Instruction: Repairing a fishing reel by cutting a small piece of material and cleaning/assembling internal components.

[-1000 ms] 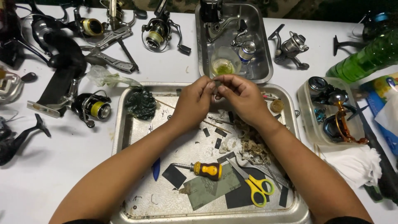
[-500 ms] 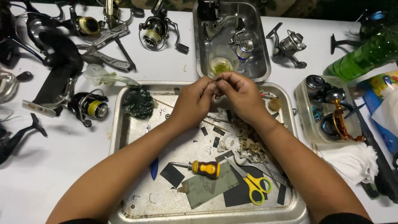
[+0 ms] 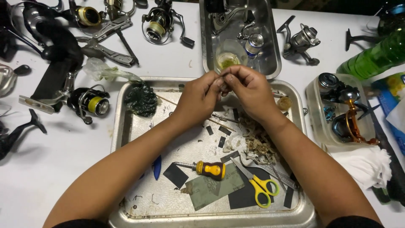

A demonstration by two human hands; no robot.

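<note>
Both hands meet above the far edge of a large metal tray [image 3: 126, 126]. The left hand [image 3: 198, 99] and the right hand [image 3: 249, 90] press their fingertips together around a small part [image 3: 224, 75], which sits pinched right where the thumbs and forefingers touch. The part is almost wholly hidden by the fingers, so its shape cannot be told; only a thin dark bit shows between the tips. Both grips are narrow and closed on it.

Under the hands, in the tray, lie a stubby screwdriver [image 3: 206, 169] with a yellow handle, yellow-handled scissors [image 3: 257, 185] just beside it, a grey sheet of sandpaper [image 3: 211, 188], small black strips, and a crumpled dirty rag [image 3: 255, 141] below the right wrist. A dark green scouring pad [image 3: 141, 99] rests in the tray's far left corner, near the left hand.

Beyond the fingertips stands a smaller metal tray [image 3: 274, 55] holding a small cup of yellowish liquid [image 3: 230, 59]. Fishing reels [image 3: 90, 101] lie scattered on the white table [image 3: 50, 169].
</note>
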